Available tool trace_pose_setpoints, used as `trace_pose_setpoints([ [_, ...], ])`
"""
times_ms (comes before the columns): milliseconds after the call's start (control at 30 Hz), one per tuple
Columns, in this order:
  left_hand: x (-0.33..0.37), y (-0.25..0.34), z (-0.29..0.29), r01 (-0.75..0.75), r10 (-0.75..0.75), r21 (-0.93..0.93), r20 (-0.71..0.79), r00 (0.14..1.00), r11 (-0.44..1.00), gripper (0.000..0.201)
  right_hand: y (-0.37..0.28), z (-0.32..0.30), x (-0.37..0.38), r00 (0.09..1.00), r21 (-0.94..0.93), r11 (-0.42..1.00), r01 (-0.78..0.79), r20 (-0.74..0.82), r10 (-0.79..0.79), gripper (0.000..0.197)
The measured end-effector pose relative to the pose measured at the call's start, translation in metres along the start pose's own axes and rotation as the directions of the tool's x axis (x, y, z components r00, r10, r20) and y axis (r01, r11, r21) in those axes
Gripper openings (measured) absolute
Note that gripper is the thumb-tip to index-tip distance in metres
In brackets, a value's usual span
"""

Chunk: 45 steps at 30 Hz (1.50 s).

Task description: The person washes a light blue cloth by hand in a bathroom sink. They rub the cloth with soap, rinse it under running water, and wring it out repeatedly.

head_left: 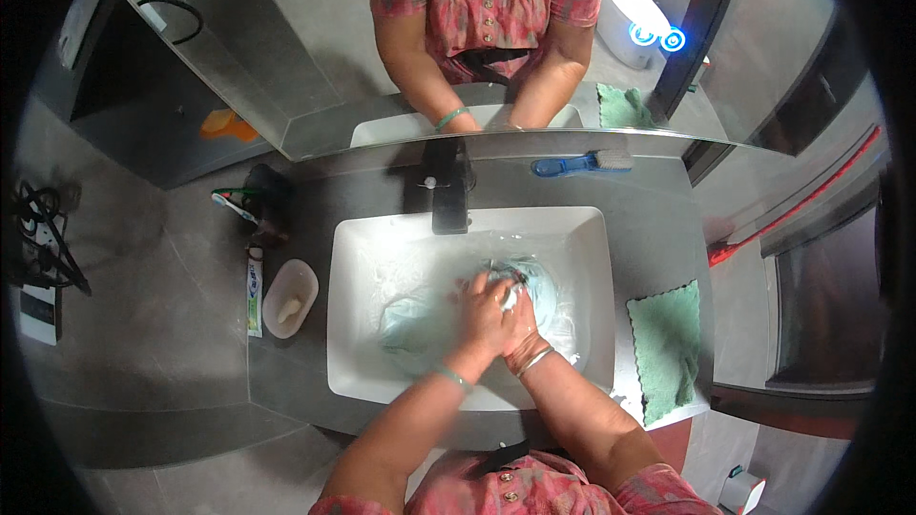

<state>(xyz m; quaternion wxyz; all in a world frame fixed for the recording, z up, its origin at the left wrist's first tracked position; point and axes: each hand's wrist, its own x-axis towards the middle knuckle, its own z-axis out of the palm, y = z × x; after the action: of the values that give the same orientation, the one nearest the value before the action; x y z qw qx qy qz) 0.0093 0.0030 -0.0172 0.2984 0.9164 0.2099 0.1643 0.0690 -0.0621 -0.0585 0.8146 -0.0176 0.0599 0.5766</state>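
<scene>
My left hand and my right hand are pressed together over the white sink. Between them is bunched a wet pale aqua cloth, possibly a garment, with a white part showing at the fingers. Both hands are closed on it, the left slightly blurred. More of the pale fabric spreads through the cloudy water to the left of my hands. A pale green bangle circles my left wrist, and a silver-coloured bangle my right. The black faucet stands beyond my hands.
Left of the sink are a soap dish with soap, a toothpaste tube and a toothbrush by a dark cup. A blue scrub brush lies behind the sink; a green cloth lies at right. A mirror rises behind the counter.
</scene>
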Motion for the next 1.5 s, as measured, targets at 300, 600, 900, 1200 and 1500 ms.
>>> trace_pose_setpoints([
  [300, 0.040, -0.048, -0.020, 0.399, -0.409, -0.624, 0.137, 0.902, 0.672, 0.040, 0.014, 0.045, 0.008, 0.875, -0.411, 0.862, -0.296, -0.478, 0.072, 0.070],
  [600, 0.007, -0.079, -0.117, 0.204, -0.294, 0.375, 0.200, 0.935, 0.904, 0.089, -0.018, 0.105, -0.052, 0.900, -0.677, -0.633, -0.377, -0.105, -0.424, 0.079],
  [900, -0.019, -0.098, -0.057, -0.089, -0.140, 0.428, 0.476, 0.868, 0.899, 0.072, 0.002, 0.008, -0.008, 0.928, -0.269, -0.889, -0.370, -0.147, -0.342, 0.072],
  [1200, 0.039, -0.098, -0.027, 0.171, -0.358, 0.419, 0.423, 0.833, 0.892, 0.031, -0.022, -0.007, 0.028, 0.878, -0.257, -0.859, -0.443, -0.318, -0.358, 0.024],
  [1500, 0.038, -0.100, -0.079, 0.089, -0.045, -0.064, 0.504, 0.863, 0.994, 0.055, -0.050, 0.015, 0.012, 0.953, -0.722, -0.632, -0.282, -0.287, -0.097, 0.052],
])
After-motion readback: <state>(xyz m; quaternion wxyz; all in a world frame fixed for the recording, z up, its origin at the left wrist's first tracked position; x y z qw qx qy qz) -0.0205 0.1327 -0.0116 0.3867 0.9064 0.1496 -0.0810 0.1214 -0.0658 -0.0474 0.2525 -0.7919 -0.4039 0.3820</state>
